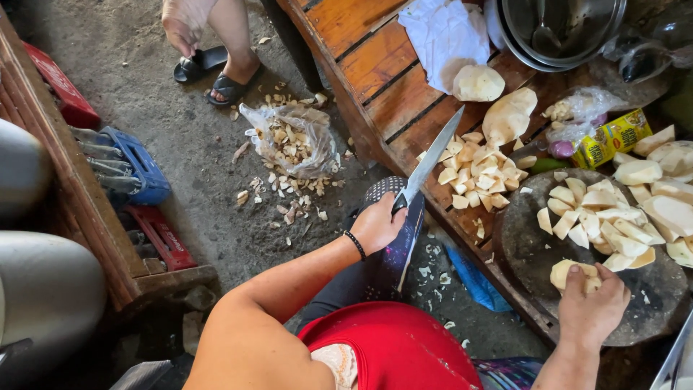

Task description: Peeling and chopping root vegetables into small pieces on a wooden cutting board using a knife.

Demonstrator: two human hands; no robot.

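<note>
My left hand [375,225], with a dark band at the wrist, grips the handle of a long knife [432,160]. The blade points up and away over the edge of the wooden table [375,61], near a pile of cut pale root chunks [480,173]. My right hand [592,307] presses on a pale root piece [567,273] on a round dark chopping block [530,253]. More cut pieces [606,217] lie on the block's far side. Two larger peeled roots [498,101] rest on the table beyond the pile.
Another person's sandalled feet [220,76] and hand [184,25] are at the top left. A plastic bag of peelings [296,141] lies on the concrete floor amid scattered scraps. Metal bowls [559,29], a white cloth [440,29] and a yellow packet [613,137] sit on the table. Crates stand at left.
</note>
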